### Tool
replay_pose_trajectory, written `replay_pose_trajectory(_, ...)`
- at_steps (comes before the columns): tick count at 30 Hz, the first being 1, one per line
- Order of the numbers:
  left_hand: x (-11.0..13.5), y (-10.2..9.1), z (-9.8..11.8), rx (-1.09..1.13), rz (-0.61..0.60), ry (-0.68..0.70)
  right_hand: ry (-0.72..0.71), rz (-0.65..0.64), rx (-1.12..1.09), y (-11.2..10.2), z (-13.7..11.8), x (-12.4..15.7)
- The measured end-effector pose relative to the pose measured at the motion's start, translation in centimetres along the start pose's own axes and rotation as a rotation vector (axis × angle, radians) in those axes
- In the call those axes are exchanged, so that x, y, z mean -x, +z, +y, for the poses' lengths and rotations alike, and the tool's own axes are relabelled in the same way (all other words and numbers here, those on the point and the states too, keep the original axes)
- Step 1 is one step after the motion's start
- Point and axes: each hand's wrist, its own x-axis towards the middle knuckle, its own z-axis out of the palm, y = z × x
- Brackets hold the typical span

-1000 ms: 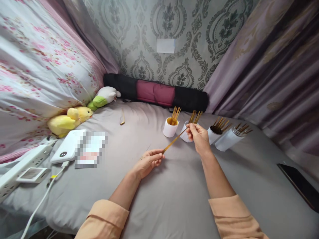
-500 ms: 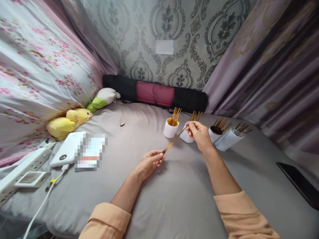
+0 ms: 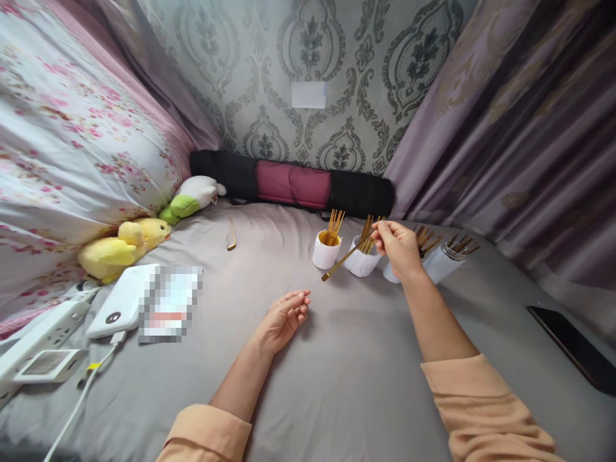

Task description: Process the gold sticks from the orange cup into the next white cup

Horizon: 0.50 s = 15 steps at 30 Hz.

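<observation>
Between the fingertips of my right hand (image 3: 398, 249) is the handle end of a thin paintbrush (image 3: 347, 255). It slants down to the left, its wider brownish tip hanging above the bed. My left hand (image 3: 285, 319) is below and left of that tip, touching nothing but perhaps the sheet; its fingers are loosely bent and hold nothing. Behind the brush stand a white cup with a yellow inside (image 3: 326, 251) and a second white cup (image 3: 362, 260), both with several thin sticks. Two more white containers, one a jar (image 3: 443, 262), hold darker sticks, partly behind my right hand and forearm.
Another thin brush (image 3: 231, 236) lies on the grey sheet (image 3: 269, 256). To the left are plush toys (image 3: 122, 247), a white power bank (image 3: 122, 301), a blurred-out item (image 3: 171, 305) and a power strip (image 3: 52, 327). A phone (image 3: 572, 346) lies right; a long bag (image 3: 293, 183) rests against the wall.
My left hand has let go of the brush's tip. My right hand has carried the brush slightly up and to the right, toward the cups. The view has shifted a little.
</observation>
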Motion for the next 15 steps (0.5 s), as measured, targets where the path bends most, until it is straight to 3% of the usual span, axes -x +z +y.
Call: replay_pose_trajectory(15,0.1,0.2,0.2,0.048,0.023,-0.012,-0.169,0.136,0.064,-1.3,-2.5,-3.3)
